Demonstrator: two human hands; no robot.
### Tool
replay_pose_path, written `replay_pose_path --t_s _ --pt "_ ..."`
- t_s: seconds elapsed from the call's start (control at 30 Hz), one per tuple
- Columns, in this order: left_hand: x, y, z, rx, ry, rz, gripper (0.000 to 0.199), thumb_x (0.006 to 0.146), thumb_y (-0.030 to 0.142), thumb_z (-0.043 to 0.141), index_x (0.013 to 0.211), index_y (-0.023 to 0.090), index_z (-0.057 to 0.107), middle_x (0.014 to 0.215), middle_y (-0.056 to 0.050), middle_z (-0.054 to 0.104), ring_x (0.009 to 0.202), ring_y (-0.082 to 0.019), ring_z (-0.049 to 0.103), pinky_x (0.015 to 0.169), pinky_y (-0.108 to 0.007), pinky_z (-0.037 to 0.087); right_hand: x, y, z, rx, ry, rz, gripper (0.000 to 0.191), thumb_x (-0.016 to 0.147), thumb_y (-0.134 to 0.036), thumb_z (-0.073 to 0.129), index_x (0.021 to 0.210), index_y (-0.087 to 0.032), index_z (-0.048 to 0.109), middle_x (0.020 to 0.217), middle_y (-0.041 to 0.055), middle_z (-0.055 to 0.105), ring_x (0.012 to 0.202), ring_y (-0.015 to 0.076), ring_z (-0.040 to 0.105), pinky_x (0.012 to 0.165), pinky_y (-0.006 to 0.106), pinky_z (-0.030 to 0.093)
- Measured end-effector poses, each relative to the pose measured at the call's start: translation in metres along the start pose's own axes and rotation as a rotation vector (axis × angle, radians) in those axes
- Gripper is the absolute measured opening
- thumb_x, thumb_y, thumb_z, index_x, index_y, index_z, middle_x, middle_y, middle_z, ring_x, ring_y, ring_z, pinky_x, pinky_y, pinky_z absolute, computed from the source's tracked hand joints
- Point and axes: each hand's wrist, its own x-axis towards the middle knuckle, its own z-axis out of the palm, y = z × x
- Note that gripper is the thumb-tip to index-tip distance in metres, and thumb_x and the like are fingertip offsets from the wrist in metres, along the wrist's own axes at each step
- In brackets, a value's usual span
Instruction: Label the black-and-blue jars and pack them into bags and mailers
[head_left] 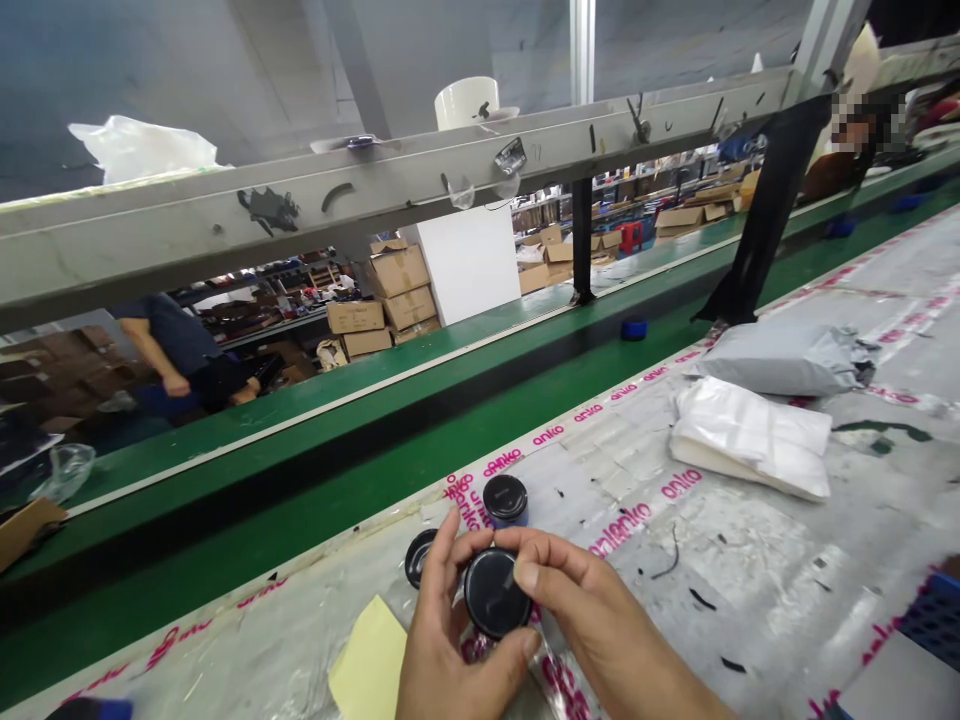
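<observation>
Between both hands is a round black lid (496, 594), its flat face turned up toward me; whether a jar sits beneath it is hidden. My left hand (450, 640) curls around its left side, thumb at the lower edge. The fingers of my right hand (574, 590) grip the upper right rim. Just beyond my fingertips a small blue jar with a black lid (505, 498) stands on the bench. Partly hidden behind my left fingers lies another round black piece (418, 558). A yellow paper sheet (369, 660) lies beside my left hand.
The bench (585, 480) is covered in plastic with pink print. On the right lie white bags (750, 440) and a grey packet (787, 358). Beyond runs a green conveyor (420, 440) carrying a blue jar (634, 329). A metal beam (375, 195) crosses above; a person (176, 345) stands far left.
</observation>
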Motion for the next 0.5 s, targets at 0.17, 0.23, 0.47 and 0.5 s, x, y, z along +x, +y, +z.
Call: replay_pose_path --t_s 0.17,0.23,0.47,0.5 --pt "0.000 -0.002 0.001 0.139 0.096 0.076 0.091 0.062 0.023 0.080 0.145 0.031 0.044 0.124 -0.005 0.068 0.110 -0.026 0.068 0.084 -0.034 0.059 0.003 0.005 -0.004 -0.044 0.042 0.026 0.020 0.085 -0.036 0.069 0.075 -0.020 0.064 0.122 0.0099 0.070 0.111 0.0289 0.063 0.107 0.047 0.038" --pt "0.000 -0.002 0.000 0.257 0.169 0.133 0.087 0.064 0.028 0.082 0.143 0.032 0.047 0.121 -0.004 0.069 0.109 -0.026 0.068 0.085 -0.037 0.059 0.003 0.009 -0.003 -0.099 0.094 0.007 0.022 0.083 -0.038 0.070 0.072 -0.020 0.065 0.128 0.0095 0.067 0.121 0.0309 0.059 0.113 0.048 0.030" --pt "0.000 -0.007 -0.001 0.436 0.239 0.241 0.078 0.072 0.047 0.080 0.141 0.030 0.049 0.120 -0.005 0.067 0.106 -0.027 0.068 0.086 -0.043 0.057 0.001 0.011 0.007 -0.185 0.143 -0.033 0.026 0.078 -0.045 0.072 0.071 -0.020 0.066 0.137 0.0106 0.062 0.131 0.0353 0.052 0.114 0.048 0.028" --pt "-0.001 -0.007 -0.001 0.446 0.242 0.251 0.077 0.073 0.047 0.080 0.141 0.031 0.049 0.120 -0.005 0.066 0.105 -0.027 0.068 0.085 -0.043 0.058 0.001 0.012 0.008 -0.204 0.145 -0.041 0.026 0.078 -0.044 0.072 0.071 -0.020 0.066 0.136 0.0109 0.062 0.130 0.0354 0.052 0.113 0.048 0.029"
